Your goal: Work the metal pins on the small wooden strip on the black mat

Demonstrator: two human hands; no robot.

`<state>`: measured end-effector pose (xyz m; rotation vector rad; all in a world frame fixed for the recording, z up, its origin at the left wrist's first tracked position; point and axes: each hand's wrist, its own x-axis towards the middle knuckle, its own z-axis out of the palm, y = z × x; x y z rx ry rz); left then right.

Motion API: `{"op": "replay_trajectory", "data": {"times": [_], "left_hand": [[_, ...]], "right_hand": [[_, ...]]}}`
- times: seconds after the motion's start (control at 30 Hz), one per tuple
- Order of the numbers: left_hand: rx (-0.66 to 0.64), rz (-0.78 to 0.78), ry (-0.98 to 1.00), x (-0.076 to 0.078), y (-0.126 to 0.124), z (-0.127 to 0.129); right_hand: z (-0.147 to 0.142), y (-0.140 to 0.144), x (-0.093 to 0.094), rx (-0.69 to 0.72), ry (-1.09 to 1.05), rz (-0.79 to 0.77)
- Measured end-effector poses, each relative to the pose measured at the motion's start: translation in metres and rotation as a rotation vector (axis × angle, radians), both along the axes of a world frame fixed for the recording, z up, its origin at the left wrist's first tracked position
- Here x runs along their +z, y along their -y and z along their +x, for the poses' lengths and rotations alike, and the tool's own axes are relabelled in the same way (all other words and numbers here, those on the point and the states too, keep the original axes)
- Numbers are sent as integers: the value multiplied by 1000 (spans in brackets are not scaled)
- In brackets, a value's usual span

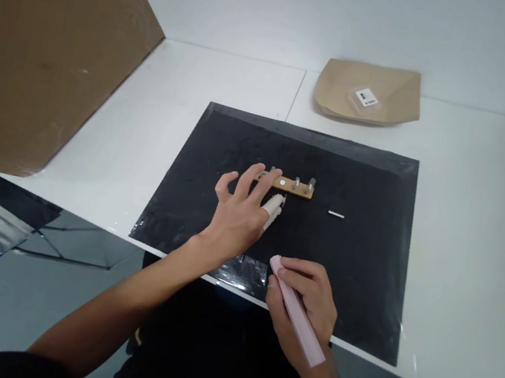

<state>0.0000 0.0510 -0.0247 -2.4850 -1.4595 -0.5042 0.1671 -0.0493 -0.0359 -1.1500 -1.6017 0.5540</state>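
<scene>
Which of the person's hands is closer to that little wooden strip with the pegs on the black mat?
Left. The left hand has its fingertips at the wooden strip. The right hand holds a pink stick nearer the mat's front edge, well apart from it.

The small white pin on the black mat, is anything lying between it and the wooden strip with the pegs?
Nothing visible does. The white pin lies alone on the black mat, right of the wooden strip, with bare mat between them. The left hand rests at the strip's other end; the right hand holds a pink stick nearer the table edge.
</scene>
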Motion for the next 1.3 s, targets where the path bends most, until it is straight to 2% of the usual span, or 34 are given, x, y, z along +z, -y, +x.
{"op": "replay_trajectory", "data": {"times": [0.23,0.37,0.5,0.73,0.93,1.13,1.3], "left_hand": [[168,-88,101,2,14,-1],[220,-92,132,5,15,2],[222,-60,139,1,13,6],[230,123,77,-4,9,12],[219,104,132,-6,12,10],[210,291,153,-9,16,5],[184,326,240,-12,16,2]], "right_hand": [[2,2,-1,-1,11,-27],[1,2,-1,-16,26,-39],[0,1,0,-37,45,-26],[0,0,0,-21,41,-39],[0,0,2,-8,34,-45],[-3,3,-2,41,0,-10],[-3,1,-6,65,44,6]]}}
